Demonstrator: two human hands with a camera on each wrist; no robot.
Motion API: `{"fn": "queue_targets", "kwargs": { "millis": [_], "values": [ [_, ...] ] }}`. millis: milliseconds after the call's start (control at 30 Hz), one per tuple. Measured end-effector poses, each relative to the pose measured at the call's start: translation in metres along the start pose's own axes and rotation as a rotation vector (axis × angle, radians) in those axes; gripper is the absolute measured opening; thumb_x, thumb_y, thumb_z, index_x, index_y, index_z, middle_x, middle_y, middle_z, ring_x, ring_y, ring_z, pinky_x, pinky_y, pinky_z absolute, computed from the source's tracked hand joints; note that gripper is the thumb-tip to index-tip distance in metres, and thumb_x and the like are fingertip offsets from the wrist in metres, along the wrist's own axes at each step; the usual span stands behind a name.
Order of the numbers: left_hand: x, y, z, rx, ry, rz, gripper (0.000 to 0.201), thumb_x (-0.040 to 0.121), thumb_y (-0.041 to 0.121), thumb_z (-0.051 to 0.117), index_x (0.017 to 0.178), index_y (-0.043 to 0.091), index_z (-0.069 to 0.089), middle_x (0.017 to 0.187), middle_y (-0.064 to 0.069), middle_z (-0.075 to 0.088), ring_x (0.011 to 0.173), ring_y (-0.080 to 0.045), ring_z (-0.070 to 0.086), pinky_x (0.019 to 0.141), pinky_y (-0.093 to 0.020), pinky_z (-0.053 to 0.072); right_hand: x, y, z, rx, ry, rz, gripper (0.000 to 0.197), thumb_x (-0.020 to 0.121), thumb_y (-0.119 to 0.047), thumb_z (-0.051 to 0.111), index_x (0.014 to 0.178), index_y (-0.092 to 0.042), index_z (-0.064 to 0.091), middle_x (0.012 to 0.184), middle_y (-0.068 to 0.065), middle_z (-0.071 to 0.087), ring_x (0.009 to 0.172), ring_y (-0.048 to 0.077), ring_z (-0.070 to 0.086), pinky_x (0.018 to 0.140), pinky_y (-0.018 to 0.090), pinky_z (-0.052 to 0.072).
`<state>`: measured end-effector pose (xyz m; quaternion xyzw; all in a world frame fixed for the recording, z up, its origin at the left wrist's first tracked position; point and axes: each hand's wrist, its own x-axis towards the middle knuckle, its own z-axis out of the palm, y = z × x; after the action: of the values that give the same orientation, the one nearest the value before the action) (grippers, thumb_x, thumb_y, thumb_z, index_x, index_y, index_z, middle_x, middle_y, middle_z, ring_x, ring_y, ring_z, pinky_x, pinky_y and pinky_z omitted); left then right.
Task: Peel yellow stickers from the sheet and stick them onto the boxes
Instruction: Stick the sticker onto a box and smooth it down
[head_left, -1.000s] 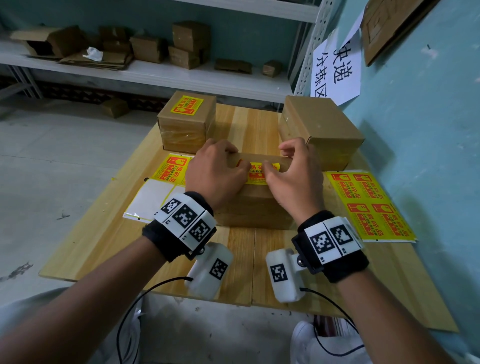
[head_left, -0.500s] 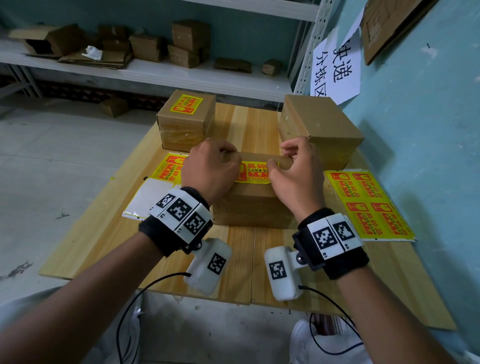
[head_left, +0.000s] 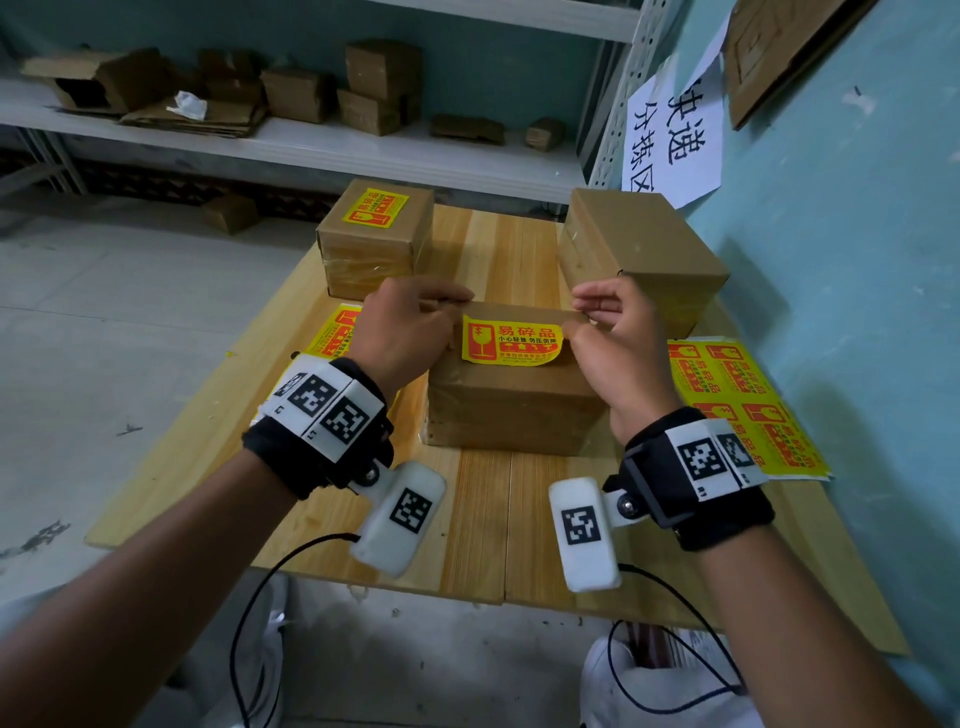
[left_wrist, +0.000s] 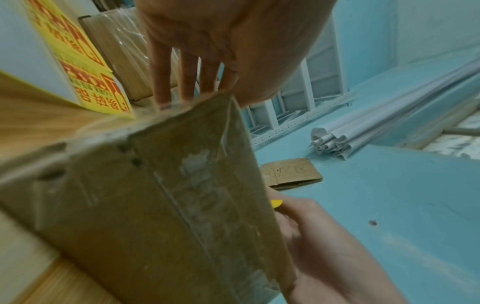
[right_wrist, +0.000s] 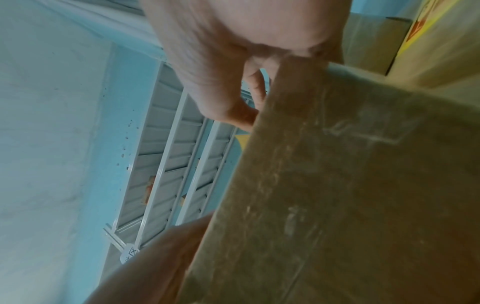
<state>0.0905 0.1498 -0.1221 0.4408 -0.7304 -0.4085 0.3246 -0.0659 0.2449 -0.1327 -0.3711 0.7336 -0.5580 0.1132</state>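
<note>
Yellow sticker (head_left: 511, 340): lies flat on top of the nearest box (head_left: 511, 410), red print facing me, its lower edge close to the box's front edge.

Nearest box: brown cardboard, standing on the wooden table (head_left: 483, 525) between my two hands.

Left hand (head_left: 405, 330): fingers curled over the box's far left top edge, covering the sticker's left end. From the left wrist view the fingers (left_wrist: 182, 74) reach down along the box's side. Grip closed around the box edge.

Right hand (head_left: 615, 338): thumb at the sticker's right end, fingers bent at the box's far right corner. Whether this grip clamps the box or only presses on it, I cannot tell.

Sticker sheet, right (head_left: 743, 405): on the table just beside the nearest box, near the blue wall, several yellow labels on it.

Sticker sheet, left (head_left: 332, 332): partly hidden under my left wrist, yellow labels over white backing.

Far left box (head_left: 374, 249): behind the left hand, with a yellow label (head_left: 375, 208) on top.

Far right box (head_left: 639, 249): behind the right hand, top bare cardboard.

Shelf (head_left: 311, 145): beyond the table, carrying loose cartons.
</note>
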Motion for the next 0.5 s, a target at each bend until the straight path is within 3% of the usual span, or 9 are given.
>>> {"fn": "queue_targets", "kwargs": {
  "millis": [100,200,267,333,500],
  "values": [
    [-0.001,-0.001,-0.004,-0.034,-0.065,-0.011,0.025,0.095,0.023,0.056,0.116,0.021,0.070,0.112,0.001,0.067,0.094,-0.008,0.059,0.076,-0.022,0.049,-0.001,-0.002,-0.004,-0.018,-0.029,-0.009,0.026,0.090,-0.012,0.067,0.114,-0.017,0.059,0.112,-0.003,0.062,0.106,0.008,0.058,0.084,0.016,0.047],
    [-0.008,0.001,-0.001,0.022,-0.125,-0.020,0.049,0.087,0.045,0.066,0.129,0.020,0.059,0.127,-0.001,0.060,0.111,-0.017,0.058,0.090,-0.034,0.053,-0.008,-0.004,-0.002,-0.126,-0.076,-0.068,0.041,0.087,-0.037,0.072,0.119,-0.020,0.054,0.118,-0.004,0.056,0.108,0.008,0.053,0.082,0.016,0.043],
    [-0.014,0.004,0.004,0.167,-0.143,0.031,0.065,0.084,0.052,0.065,0.138,0.018,0.050,0.137,0.000,0.052,0.122,-0.017,0.051,0.093,-0.027,0.043,-0.014,-0.004,0.002,-0.249,-0.109,-0.141,0.053,0.083,-0.044,0.074,0.123,-0.020,0.049,0.122,-0.003,0.051,0.110,0.008,0.049,0.080,0.017,0.039],
    [-0.018,0.006,0.007,0.224,-0.143,0.074,0.068,0.086,0.050,0.064,0.141,0.016,0.044,0.142,-0.002,0.047,0.126,-0.017,0.047,0.093,-0.025,0.039,-0.018,-0.003,0.005,-0.332,-0.126,-0.199,0.059,0.082,-0.045,0.074,0.126,-0.019,0.046,0.123,-0.001,0.048,0.109,0.008,0.045,0.082,0.018,0.037],
    [-0.018,0.006,0.005,0.232,-0.194,0.094,0.067,0.088,0.044,0.064,0.142,0.013,0.041,0.149,-0.004,0.040,0.133,-0.020,0.042,0.106,-0.033,0.039,-0.020,0.000,0.004,-0.335,-0.142,-0.211,0.061,0.082,-0.045,0.075,0.129,-0.020,0.045,0.127,0.001,0.048,0.112,0.008,0.043,0.080,0.012,0.035]
  ]
}}
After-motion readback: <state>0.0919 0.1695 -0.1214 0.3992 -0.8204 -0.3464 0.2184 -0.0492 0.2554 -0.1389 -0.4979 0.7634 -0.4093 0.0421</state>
